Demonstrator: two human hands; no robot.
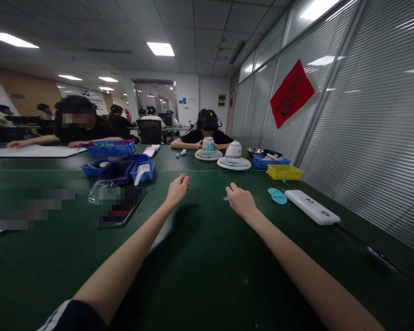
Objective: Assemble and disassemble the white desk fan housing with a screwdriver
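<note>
Both my arms stretch out over the dark green table (200, 257). My left hand (178, 187) hovers with its fingers curled and pinched together; whatever is in them is too small to name. My right hand (240, 201) rests near the table with fingers closed on a small thin clear piece (225, 198) that sticks out to the left. A turquoise round part (278, 196) lies just right of my right hand, beside a white power bank (312, 207).
Two white fan grilles (233, 162) lie further back, near a yellow tray (284, 172) and a blue tray (271, 161). Blue bins (119, 170) and a plastic bag (100, 191) sit at the left. Other people sit across and at the far left. A cable (379, 255) runs along the right.
</note>
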